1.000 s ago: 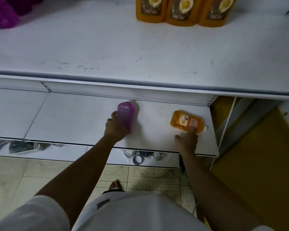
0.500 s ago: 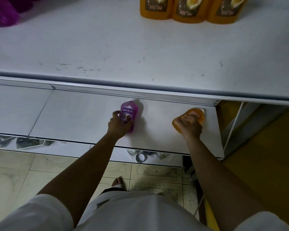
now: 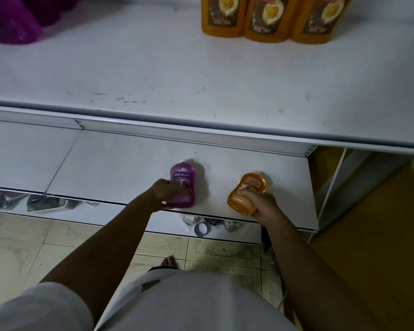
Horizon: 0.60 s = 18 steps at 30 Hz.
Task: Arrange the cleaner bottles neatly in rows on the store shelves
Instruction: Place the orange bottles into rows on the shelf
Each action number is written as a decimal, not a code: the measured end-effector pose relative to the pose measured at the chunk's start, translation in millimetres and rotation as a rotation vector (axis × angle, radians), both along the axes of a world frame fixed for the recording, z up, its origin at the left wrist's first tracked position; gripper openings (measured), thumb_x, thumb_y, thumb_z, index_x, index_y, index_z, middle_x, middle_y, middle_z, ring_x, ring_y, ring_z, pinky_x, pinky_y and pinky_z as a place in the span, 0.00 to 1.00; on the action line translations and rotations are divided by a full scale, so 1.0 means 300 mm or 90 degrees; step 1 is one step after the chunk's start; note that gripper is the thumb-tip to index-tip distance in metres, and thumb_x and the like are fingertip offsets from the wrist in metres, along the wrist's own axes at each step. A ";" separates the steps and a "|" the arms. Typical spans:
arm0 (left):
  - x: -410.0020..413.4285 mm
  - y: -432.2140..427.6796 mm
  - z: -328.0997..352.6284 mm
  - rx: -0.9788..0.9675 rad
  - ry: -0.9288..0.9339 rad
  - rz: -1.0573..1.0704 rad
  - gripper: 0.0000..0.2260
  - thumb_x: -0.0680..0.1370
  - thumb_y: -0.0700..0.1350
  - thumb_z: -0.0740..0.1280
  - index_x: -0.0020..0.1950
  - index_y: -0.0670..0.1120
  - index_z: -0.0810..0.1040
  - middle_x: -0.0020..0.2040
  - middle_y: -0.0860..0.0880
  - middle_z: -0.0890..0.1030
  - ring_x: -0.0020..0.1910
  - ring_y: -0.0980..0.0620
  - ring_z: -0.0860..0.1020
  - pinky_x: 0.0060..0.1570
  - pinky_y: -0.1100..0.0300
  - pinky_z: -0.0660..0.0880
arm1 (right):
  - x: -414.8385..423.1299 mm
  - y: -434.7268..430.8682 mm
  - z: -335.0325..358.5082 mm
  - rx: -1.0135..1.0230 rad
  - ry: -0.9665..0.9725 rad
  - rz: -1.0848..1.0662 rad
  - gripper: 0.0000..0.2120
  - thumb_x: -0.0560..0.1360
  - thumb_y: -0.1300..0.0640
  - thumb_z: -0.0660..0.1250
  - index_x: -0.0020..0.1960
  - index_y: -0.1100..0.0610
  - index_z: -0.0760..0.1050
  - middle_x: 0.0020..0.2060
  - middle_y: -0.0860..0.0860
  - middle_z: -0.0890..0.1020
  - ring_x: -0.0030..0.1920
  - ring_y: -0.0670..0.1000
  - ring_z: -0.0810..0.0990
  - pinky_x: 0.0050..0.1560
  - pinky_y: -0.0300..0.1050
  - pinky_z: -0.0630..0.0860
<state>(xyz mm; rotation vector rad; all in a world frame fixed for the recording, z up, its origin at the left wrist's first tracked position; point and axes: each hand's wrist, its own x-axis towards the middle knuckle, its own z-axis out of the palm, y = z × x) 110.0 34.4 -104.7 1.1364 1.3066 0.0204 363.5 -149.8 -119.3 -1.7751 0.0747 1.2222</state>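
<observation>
Purple bottle [image 3: 182, 185] sits on the lower shelf [image 3: 120, 173], v. close to its front edge. The left hand [image 3: 164, 193] is wrapped round its lower body. Orange bottle [image 3: 247, 193] is just to the right, apart from it, w/ the right hand [image 3: 264, 206] grasping its base end and the cap aimed at the back. It looks tilted; can't tell if it touches the shelf.

Risks, as I judge them:
- Both are near the lip, so letting go of the orange one while tilted prob. tips it over the edge onto the floor tiles [image 3: 22, 247], near the bare foot [image 3: 169, 261].
- Low grips leave the tops free to swing.
- The upper shelf [image 3: 153, 68] overhangs, so a quick lift could knock a cap on its front rail.
- Up there, the orange row [image 3: 270, 17] is tight; a clumsy insert may topple its neighbours.
</observation>
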 end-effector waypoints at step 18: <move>-0.582 -0.362 0.395 0.161 -0.338 0.301 0.36 0.68 0.40 0.81 0.74 0.46 0.71 0.58 0.39 0.84 0.57 0.37 0.83 0.53 0.43 0.83 | -0.558 0.110 0.363 0.371 -0.024 0.465 0.26 0.71 0.52 0.81 0.66 0.47 0.76 0.57 0.49 0.87 0.58 0.53 0.86 0.63 0.57 0.81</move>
